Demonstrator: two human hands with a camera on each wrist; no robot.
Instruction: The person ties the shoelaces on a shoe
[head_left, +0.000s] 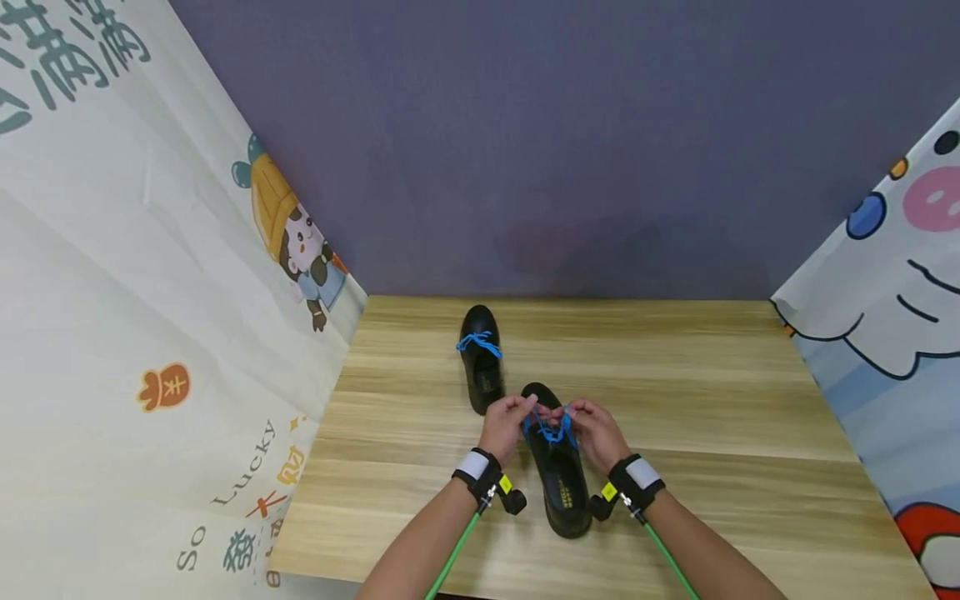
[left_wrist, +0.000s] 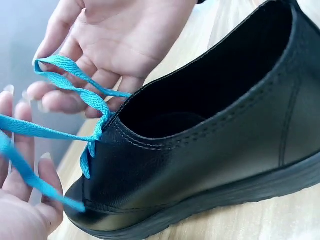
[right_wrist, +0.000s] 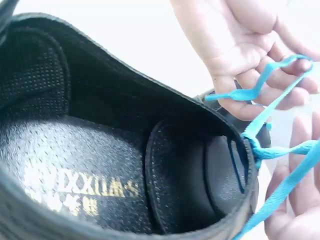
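A black shoe (head_left: 564, 487) lies on the wooden table (head_left: 712, 400), toe pointing away from me. Both hands meet over its front. My left hand (head_left: 512, 419) and my right hand (head_left: 594, 427) each hold part of the blue lace (head_left: 553, 432). In the left wrist view the left hand (left_wrist: 115, 35) carries a loop of lace (left_wrist: 75, 90) over its fingers above the shoe (left_wrist: 200, 150). In the right wrist view the right hand (right_wrist: 240, 40) holds another loop of the lace (right_wrist: 265, 85) by the shoe's opening (right_wrist: 100, 150).
A second black shoe (head_left: 481, 371) with a tied blue bow (head_left: 478, 342) stands further back and to the left. Printed cloth screens (head_left: 150, 292) close off the left and right sides, and a purple-grey wall (head_left: 562, 150) stands behind the table.
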